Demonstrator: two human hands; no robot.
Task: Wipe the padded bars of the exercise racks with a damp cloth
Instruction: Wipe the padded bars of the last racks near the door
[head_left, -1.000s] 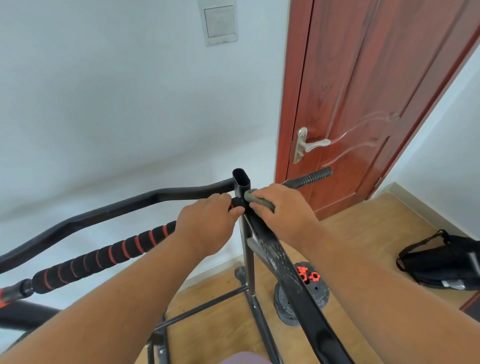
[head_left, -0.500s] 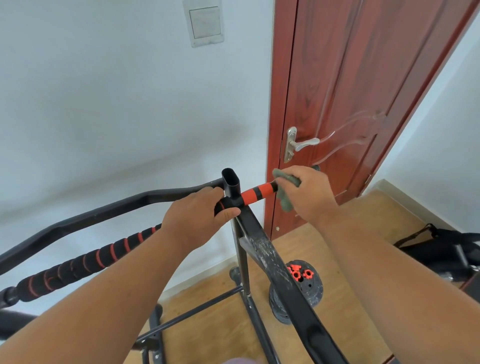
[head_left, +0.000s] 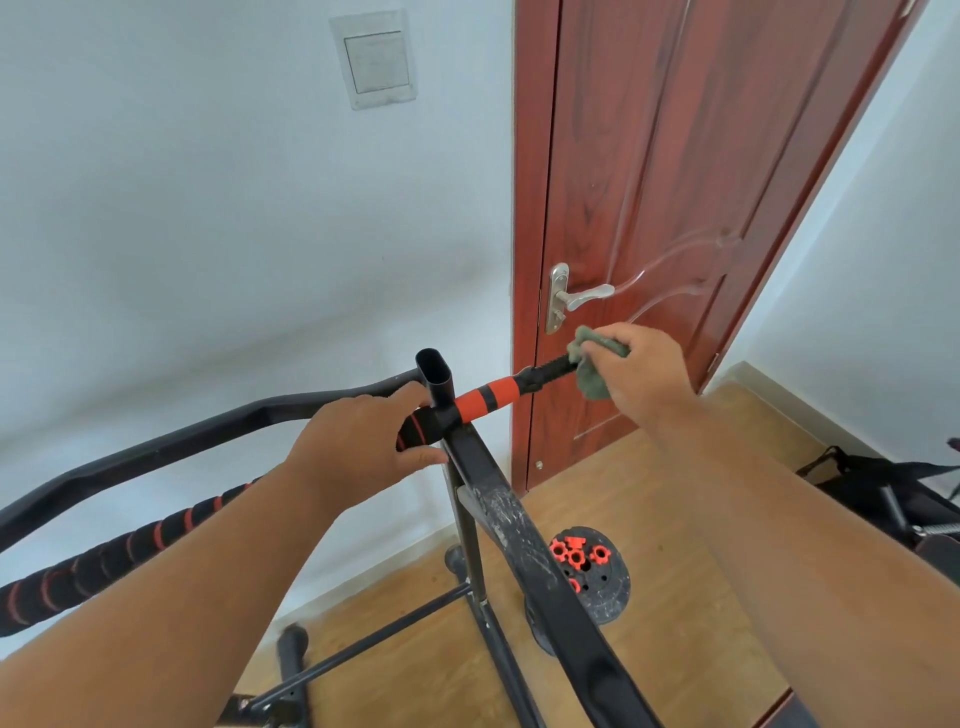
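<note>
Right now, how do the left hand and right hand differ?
The left hand grips the padded bar bare beside the upright post; the right hand holds the green cloth round the short bar near its far end. Left sits nearer the camera, right nearer the door. Both curl round rack bars.
</note>
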